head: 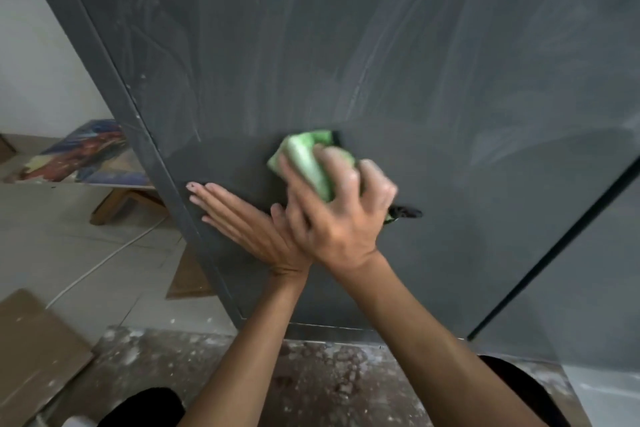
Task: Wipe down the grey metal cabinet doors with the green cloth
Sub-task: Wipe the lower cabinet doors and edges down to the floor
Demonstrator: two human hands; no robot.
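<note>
The grey metal cabinet door (398,55) fills most of the head view, streaked with pale wipe marks. My right hand (339,215) grips the bunched green cloth (306,163) and presses it against the door's lower middle; the hand is motion-blurred. My left hand (239,218) lies flat on the door just left of it, fingers straight and pointing up-left toward the door's edge. The wrists cross, right over left. A dark handle or slot (408,212) peeks out to the right of my right hand. A second door (588,270) adjoins past a dark seam at the right.
A colourful painted canvas (83,156) leans on the floor at the left. Cardboard pieces (34,350) and a white cable (104,260) lie on the pale floor. The ground below the cabinet (311,381) is dusty and speckled.
</note>
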